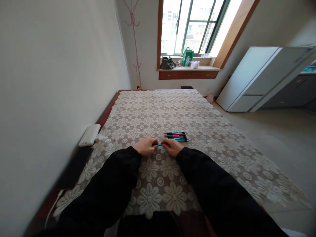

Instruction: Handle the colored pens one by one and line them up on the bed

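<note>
Between my two hands a blue pen [160, 144] lies level, just above or on the flowered tablecloth [149, 168]. My left hand [146, 146] is closed on its left end, and my right hand [171, 146] pinches the other end. The fingers hide much of the pen. Right behind my right hand, several pens [175, 135] with blue, red and black barrels lie side by side in a row on the cloth.
A white power bank [89, 135] and a black flat object [74, 168] with a white cable [54, 205] lie at the table's left edge, by the wall. Further off stand a pink coat rack [135, 42], a windowsill with bags [168, 63] and a white fridge [261, 77].
</note>
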The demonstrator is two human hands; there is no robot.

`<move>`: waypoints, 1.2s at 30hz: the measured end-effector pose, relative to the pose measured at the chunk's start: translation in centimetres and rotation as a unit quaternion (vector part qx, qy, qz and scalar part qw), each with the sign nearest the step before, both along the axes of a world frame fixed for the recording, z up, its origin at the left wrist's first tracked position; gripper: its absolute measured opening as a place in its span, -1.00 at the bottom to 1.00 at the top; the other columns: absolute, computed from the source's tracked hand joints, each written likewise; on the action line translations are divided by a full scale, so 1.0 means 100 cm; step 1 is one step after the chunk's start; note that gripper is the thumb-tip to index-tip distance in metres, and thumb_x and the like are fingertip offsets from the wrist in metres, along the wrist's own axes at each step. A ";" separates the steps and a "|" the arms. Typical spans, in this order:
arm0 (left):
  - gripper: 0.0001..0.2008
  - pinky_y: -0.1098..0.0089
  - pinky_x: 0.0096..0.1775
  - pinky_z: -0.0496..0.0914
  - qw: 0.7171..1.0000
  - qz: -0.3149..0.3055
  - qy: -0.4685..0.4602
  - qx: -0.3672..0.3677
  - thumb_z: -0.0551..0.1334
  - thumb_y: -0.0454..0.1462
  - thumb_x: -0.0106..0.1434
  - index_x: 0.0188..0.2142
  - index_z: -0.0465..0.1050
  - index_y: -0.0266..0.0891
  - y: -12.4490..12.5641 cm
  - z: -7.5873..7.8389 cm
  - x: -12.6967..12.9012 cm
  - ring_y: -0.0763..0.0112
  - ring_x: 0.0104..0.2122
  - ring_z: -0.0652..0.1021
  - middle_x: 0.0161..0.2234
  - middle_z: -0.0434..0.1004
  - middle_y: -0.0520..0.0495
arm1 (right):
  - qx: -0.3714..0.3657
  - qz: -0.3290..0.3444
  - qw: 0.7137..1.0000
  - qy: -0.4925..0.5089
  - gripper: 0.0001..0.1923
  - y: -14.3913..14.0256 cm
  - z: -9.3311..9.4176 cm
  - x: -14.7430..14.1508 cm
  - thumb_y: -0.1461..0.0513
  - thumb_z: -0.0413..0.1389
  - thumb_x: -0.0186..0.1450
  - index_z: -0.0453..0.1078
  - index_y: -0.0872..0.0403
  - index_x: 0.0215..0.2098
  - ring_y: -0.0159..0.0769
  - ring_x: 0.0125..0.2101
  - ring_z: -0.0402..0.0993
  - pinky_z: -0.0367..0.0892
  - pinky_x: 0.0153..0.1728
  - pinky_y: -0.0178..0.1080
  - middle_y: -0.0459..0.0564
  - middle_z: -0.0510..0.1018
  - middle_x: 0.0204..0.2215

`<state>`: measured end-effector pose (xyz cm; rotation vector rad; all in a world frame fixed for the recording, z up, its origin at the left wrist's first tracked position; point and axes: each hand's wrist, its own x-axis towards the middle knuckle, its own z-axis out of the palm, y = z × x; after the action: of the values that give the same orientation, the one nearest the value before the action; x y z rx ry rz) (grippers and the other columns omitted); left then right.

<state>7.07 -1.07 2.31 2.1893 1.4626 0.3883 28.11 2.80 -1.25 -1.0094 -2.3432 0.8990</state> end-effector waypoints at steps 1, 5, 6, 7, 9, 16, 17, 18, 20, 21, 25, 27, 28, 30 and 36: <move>-0.81 0.40 -0.30 0.34 0.999 0.015 -0.032 0.015 0.20 -0.26 0.22 -0.21 0.57 -0.12 -0.001 -0.004 -0.002 0.30 -0.32 0.58 -0.32 0.64 -0.04 | 0.006 -0.016 1.000 0.022 -0.80 -0.002 -0.002 0.001 0.24 0.07 0.30 0.52 0.10 -0.23 -0.33 -0.43 0.41 0.23 -0.35 -0.30 -0.04 0.57 -0.44; -0.75 0.39 -0.24 0.37 0.995 0.015 -0.096 0.016 0.24 -0.23 0.23 -0.10 0.54 -0.08 -0.010 -0.015 -0.008 0.33 -0.33 0.59 -0.27 0.65 0.01 | 0.009 0.000 0.999 0.053 -0.77 -0.012 -0.005 0.006 0.17 0.07 0.33 0.51 0.08 -0.16 -0.29 -0.39 0.47 0.29 -0.29 -0.27 0.01 0.61 -0.36; -0.76 0.39 -0.25 0.37 0.995 0.017 -0.097 0.019 0.25 -0.23 0.23 -0.10 0.53 -0.08 -0.012 -0.015 -0.009 0.34 -0.35 0.58 -0.28 0.65 0.01 | 0.005 -0.003 0.999 0.047 -0.76 -0.014 -0.005 0.007 0.16 0.06 0.34 0.51 0.08 -0.16 -0.30 -0.42 0.46 0.28 -0.31 -0.28 0.01 0.60 -0.38; -0.77 0.39 -0.26 0.37 0.995 0.019 -0.095 0.024 0.25 -0.22 0.23 -0.11 0.53 -0.09 -0.013 -0.015 -0.009 0.35 -0.38 0.57 -0.29 0.64 0.01 | -0.001 -0.008 0.999 0.042 -0.75 -0.015 -0.004 0.007 0.15 0.05 0.35 0.50 0.08 -0.17 -0.30 -0.44 0.45 0.28 -0.33 -0.28 0.00 0.59 -0.41; -0.80 0.39 -0.28 0.35 0.995 0.023 -0.087 0.036 0.25 -0.20 0.23 -0.15 0.54 -0.11 -0.013 -0.013 -0.009 0.37 -0.41 0.55 -0.31 0.63 0.01 | -0.005 -0.021 0.999 0.043 -0.75 -0.015 -0.004 0.006 0.13 0.04 0.36 0.50 0.08 -0.18 -0.29 -0.42 0.46 0.29 -0.32 -0.27 -0.01 0.57 -0.42; -0.78 0.37 -0.25 0.36 0.997 0.014 -0.057 0.043 0.22 -0.13 0.28 -0.15 0.54 -0.15 -0.011 -0.013 -0.011 0.38 -0.43 0.52 -0.31 0.62 -0.03 | 0.011 -0.016 0.996 0.091 -0.78 -0.014 -0.007 0.007 0.13 0.09 0.33 0.49 0.07 -0.19 -0.29 -0.37 0.44 0.31 -0.27 -0.26 0.01 0.54 -0.35; -0.78 0.36 -0.24 0.36 0.998 0.012 -0.054 0.040 0.22 -0.13 0.29 -0.15 0.54 -0.14 -0.011 -0.014 -0.012 0.37 -0.42 0.52 -0.31 0.62 -0.04 | 0.006 -0.017 0.995 0.094 -0.77 -0.014 -0.007 0.007 0.12 0.09 0.32 0.49 0.07 -0.19 -0.29 -0.37 0.43 0.31 -0.28 -0.26 0.01 0.54 -0.35; -0.78 0.36 -0.23 0.36 0.998 0.010 -0.052 0.039 0.23 -0.13 0.29 -0.15 0.55 -0.13 -0.011 -0.015 -0.013 0.36 -0.41 0.53 -0.31 0.62 -0.04 | -0.002 -0.020 0.995 0.095 -0.75 -0.014 -0.007 0.007 0.10 0.09 0.33 0.49 0.07 -0.19 -0.30 -0.39 0.43 0.30 -0.31 -0.27 0.00 0.54 -0.37; -0.79 0.36 -0.21 0.37 0.998 0.002 -0.052 0.040 0.23 -0.15 0.29 -0.14 0.55 -0.11 -0.010 -0.016 -0.015 0.35 -0.38 0.55 -0.30 0.62 -0.03 | -0.021 -0.033 0.996 0.084 -0.68 -0.014 -0.006 0.007 0.04 0.06 0.34 0.50 0.08 -0.17 -0.33 -0.47 0.39 0.26 -0.39 -0.29 -0.03 0.51 -0.46; -0.80 0.36 -0.21 0.38 0.998 0.000 -0.054 0.042 0.24 -0.16 0.29 -0.14 0.55 -0.11 -0.009 -0.017 -0.015 0.34 -0.38 0.56 -0.30 0.62 -0.03 | -0.028 -0.041 0.996 0.069 -0.65 -0.014 -0.006 0.007 0.01 0.04 0.35 0.50 0.09 -0.17 -0.35 -0.53 0.35 0.22 -0.43 -0.30 -0.06 0.48 -0.52; -0.81 0.36 -0.21 0.38 0.997 0.016 -0.060 0.041 0.25 -0.15 0.27 -0.16 0.55 -0.11 -0.007 -0.019 -0.016 0.35 -0.39 0.56 -0.30 0.63 -0.02 | 0.007 -0.060 0.998 -0.016 -0.56 -0.015 -0.005 0.007 -0.05 -0.03 0.38 0.52 0.06 -0.31 -0.36 -0.56 0.31 0.10 -0.47 -0.31 -0.06 0.45 -0.60; -0.81 0.36 -0.23 0.37 0.997 0.032 -0.062 0.037 0.26 -0.15 0.26 -0.17 0.56 -0.10 -0.007 -0.019 -0.015 0.36 -0.40 0.55 -0.31 0.63 0.00 | 0.031 -0.048 0.998 -0.037 -0.53 -0.015 -0.005 0.007 -0.05 -0.06 0.39 0.50 0.06 -0.40 -0.37 -0.56 0.30 0.07 -0.48 -0.31 -0.05 0.44 -0.60; -0.81 0.37 -0.25 0.36 0.997 0.038 -0.064 0.034 0.27 -0.15 0.24 -0.18 0.57 -0.10 -0.007 -0.019 -0.014 0.37 -0.41 0.54 -0.32 0.63 0.00 | 0.036 -0.043 0.998 -0.041 -0.51 -0.015 -0.004 0.007 -0.05 -0.08 0.40 0.49 0.06 -0.43 -0.38 -0.57 0.28 0.06 -0.48 -0.31 -0.06 0.43 -0.61; -0.81 0.38 -0.27 0.35 0.996 0.042 -0.071 0.032 0.28 -0.16 0.23 -0.18 0.57 -0.10 -0.007 -0.019 -0.013 0.38 -0.41 0.53 -0.31 0.63 0.01 | 0.038 -0.039 0.998 -0.040 -0.50 -0.014 -0.005 0.007 -0.04 -0.10 0.40 0.49 0.07 -0.44 -0.39 -0.59 0.24 0.05 -0.49 -0.32 -0.08 0.41 -0.62; -0.81 0.35 -0.26 0.35 0.996 0.035 -0.066 0.049 0.25 -0.17 0.26 -0.16 0.55 -0.11 -0.006 -0.019 -0.011 0.36 -0.38 0.53 -0.24 0.63 -0.01 | 0.017 -0.059 0.998 -0.005 -0.48 -0.015 -0.004 0.006 -0.04 -0.10 0.39 0.49 0.10 -0.45 -0.42 -0.61 0.19 0.04 -0.50 -0.32 -0.13 0.33 -0.66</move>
<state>5.92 -1.66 0.42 2.1467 1.4780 0.6293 28.70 1.33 -1.68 -1.1263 -2.2732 0.8076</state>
